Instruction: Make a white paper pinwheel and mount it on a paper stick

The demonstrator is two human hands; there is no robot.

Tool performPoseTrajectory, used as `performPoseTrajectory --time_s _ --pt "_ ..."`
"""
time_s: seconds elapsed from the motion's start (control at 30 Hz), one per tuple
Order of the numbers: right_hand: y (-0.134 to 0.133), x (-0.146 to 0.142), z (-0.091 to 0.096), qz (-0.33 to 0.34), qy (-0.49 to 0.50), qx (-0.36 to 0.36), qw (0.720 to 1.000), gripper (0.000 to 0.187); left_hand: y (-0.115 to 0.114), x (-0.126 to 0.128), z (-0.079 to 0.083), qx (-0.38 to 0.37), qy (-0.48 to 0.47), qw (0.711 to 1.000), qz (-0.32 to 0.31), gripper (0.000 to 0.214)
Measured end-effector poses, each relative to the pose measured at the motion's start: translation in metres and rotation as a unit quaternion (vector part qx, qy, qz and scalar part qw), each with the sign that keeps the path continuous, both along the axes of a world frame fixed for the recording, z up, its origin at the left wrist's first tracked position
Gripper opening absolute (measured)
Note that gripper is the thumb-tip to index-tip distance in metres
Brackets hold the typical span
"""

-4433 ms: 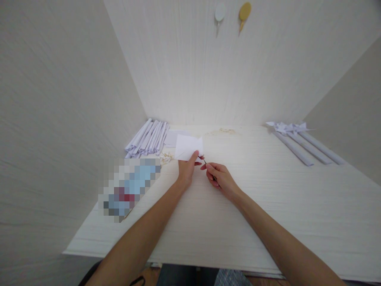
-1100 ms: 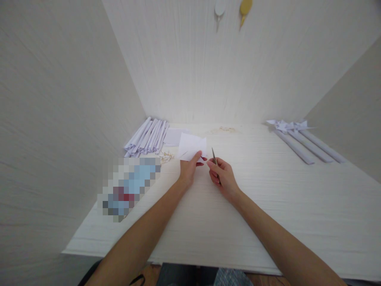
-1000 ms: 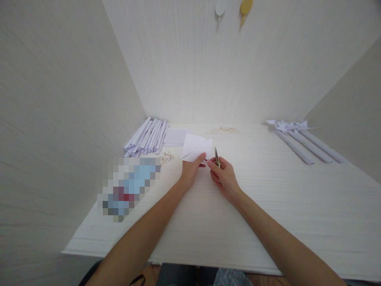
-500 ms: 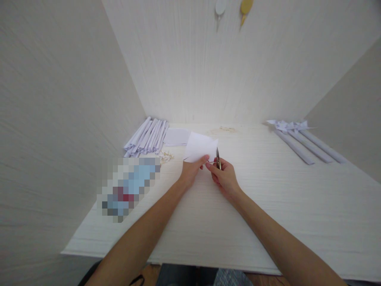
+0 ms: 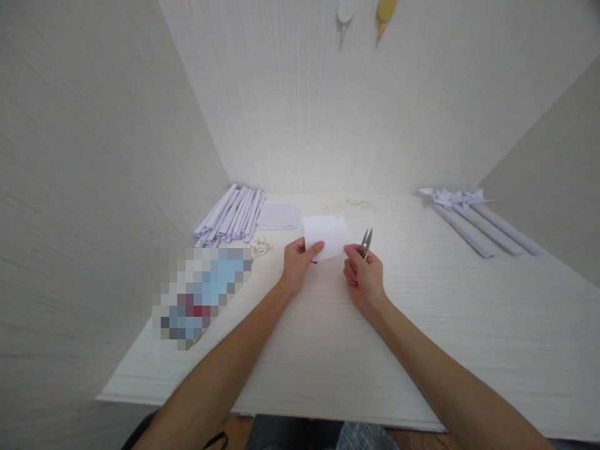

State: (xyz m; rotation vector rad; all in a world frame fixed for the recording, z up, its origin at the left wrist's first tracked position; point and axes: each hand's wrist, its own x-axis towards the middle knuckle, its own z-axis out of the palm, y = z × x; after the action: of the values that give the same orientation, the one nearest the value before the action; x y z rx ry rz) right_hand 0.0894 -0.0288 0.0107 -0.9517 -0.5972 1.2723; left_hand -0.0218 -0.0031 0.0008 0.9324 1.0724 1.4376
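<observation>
A white sheet of paper (image 5: 328, 236) is raised over the table, pinched at its left side by my left hand (image 5: 296, 264), thumb on top. My right hand (image 5: 364, 270) is closed around small metal thread snips (image 5: 367, 242), whose two pointed blades stick up, slightly apart. The right thumb and forefinger tips are at the paper's right edge; whether they pinch it I cannot tell. Behind and left of the held sheet lies a stack of white paper (image 5: 279, 215) on the table.
Rolled paper tubes (image 5: 232, 214) are piled at the back left. Small pale bits (image 5: 261, 247) lie before them, beside a blurred-out item (image 5: 206, 297). Paper pinwheels on paper sticks (image 5: 469, 215) rest at the back right. White walls (image 5: 323, 125) enclose the table; two hooks (image 5: 387, 11) hang at the back.
The snips have swung away from the paper's right edge as my right hand moved right. The sheet has turned and shifted a little to the right in my left hand.
</observation>
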Motion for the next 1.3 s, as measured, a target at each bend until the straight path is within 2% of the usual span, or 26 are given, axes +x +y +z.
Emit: performPoseTrajectory --time_s 0.1,0.23,0.3,0.37,0.47,0.6,0.87,1.1,1.3 --pt "0.002 0.005 0.002 -0.026 0.044 0.009 0.999 0.026 -0.005 0.004 0.000 -0.001 0.057 0.997 -0.058 0.020" --pt "0.004 0.006 0.001 -0.022 0.062 0.012 0.998 0.035 -0.011 0.007 0.004 0.018 0.110 0.987 -0.113 0.022" --pt "0.004 0.004 0.000 -0.006 0.055 0.008 0.998 0.036 -0.012 0.006 0.005 0.021 0.104 0.990 -0.094 0.023" --pt "0.003 0.001 -0.002 0.025 0.028 0.003 0.999 0.033 -0.010 0.005 0.006 0.019 0.089 0.995 -0.047 0.023" --pt "-0.001 -0.004 -0.005 0.088 -0.058 -0.003 0.994 0.030 -0.007 0.004 0.007 0.021 0.061 0.998 0.012 0.021" --pt "-0.006 -0.008 -0.008 0.130 -0.151 0.015 0.980 0.032 -0.004 0.003 0.006 0.024 0.018 0.999 0.027 0.019" --pt "-0.006 -0.007 -0.006 0.137 -0.125 0.000 0.983 0.029 -0.005 0.005 0.005 0.037 0.023 0.999 0.024 0.020" --pt "-0.005 -0.009 -0.005 0.145 -0.106 -0.012 0.984 0.017 -0.004 0.006 0.003 0.032 0.015 0.997 0.071 0.022" --pt "-0.006 -0.009 -0.006 0.139 -0.127 -0.011 0.982 0.013 0.004 -0.003 0.004 -0.016 -0.086 0.985 0.150 0.030"
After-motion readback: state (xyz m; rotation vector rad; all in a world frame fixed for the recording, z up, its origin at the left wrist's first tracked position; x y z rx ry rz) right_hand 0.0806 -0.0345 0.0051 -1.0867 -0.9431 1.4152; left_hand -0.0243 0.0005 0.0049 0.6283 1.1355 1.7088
